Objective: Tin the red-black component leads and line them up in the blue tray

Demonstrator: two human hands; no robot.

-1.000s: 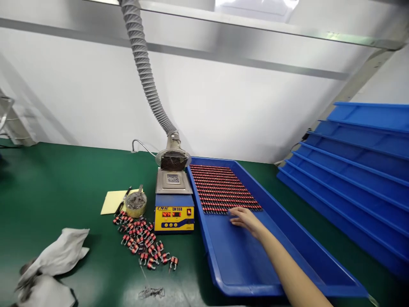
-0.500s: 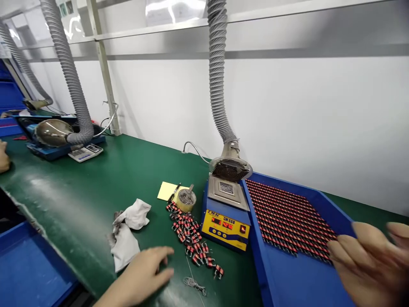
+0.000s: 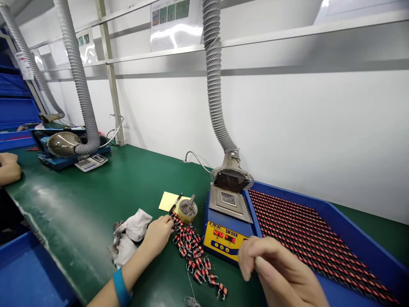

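Note:
My left hand, with a blue band on its wrist, reaches the upper left end of a pile of small red-and-black coils with wire ends. Its fingers are bent together against the coils; the fingertips are partly hidden. My right hand hovers in front of a yellow-and-blue solder pot marked CM 558. The fingers are bent, a gap shows between thumb and forefinger, and I see nothing held. Behind the pile stands a small round tub of grey bits with a flat stick in it.
Rows of coils fill much of the blue tray on the right. A fume hood hangs over the pot. White gloves, a yellow notepad and a pen lie left. Another person's hand rests at far left.
My left hand has moved up to the coil pile and bent its fingers. My right hand has come left from over the tray to the front of the pot. The view has tilted upward.

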